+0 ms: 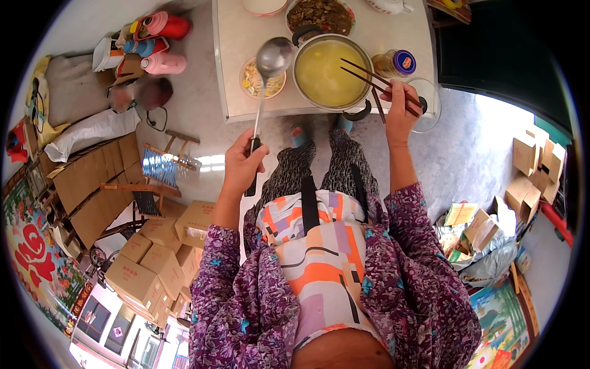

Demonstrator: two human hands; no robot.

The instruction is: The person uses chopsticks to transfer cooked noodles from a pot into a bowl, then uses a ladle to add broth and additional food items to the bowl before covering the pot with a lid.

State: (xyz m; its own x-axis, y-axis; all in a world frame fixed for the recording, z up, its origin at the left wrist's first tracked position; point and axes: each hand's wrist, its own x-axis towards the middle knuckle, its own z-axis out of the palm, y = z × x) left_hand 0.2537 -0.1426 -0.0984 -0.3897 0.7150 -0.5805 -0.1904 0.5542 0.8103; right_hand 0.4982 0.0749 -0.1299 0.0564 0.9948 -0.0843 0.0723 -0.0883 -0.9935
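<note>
My left hand (241,161) is closed round the black handle of a metal ladle (275,56). The ladle's bowl hangs just left of a pot (332,109), above a small bowl (241,77) of pale shredded food. Yellow liquid (326,77) fills much of the pot, which has two black side handles. In my right hand (402,120) I grip a pair of dark chopsticks (362,71), whose tips reach over the pot's right side. Another dark stick or pair of sticks (378,106) shows below that hand. A glass lid (436,111) with a dark knob is partly behind my right hand.
On the white table (230,104) are a plate of dark brown food (322,15), a jar with a blue lid (404,62) and a white teapot (388,5). Thermos flasks (165,64), a folding stool (161,165) and cardboard boxes (150,273) stand to the left.
</note>
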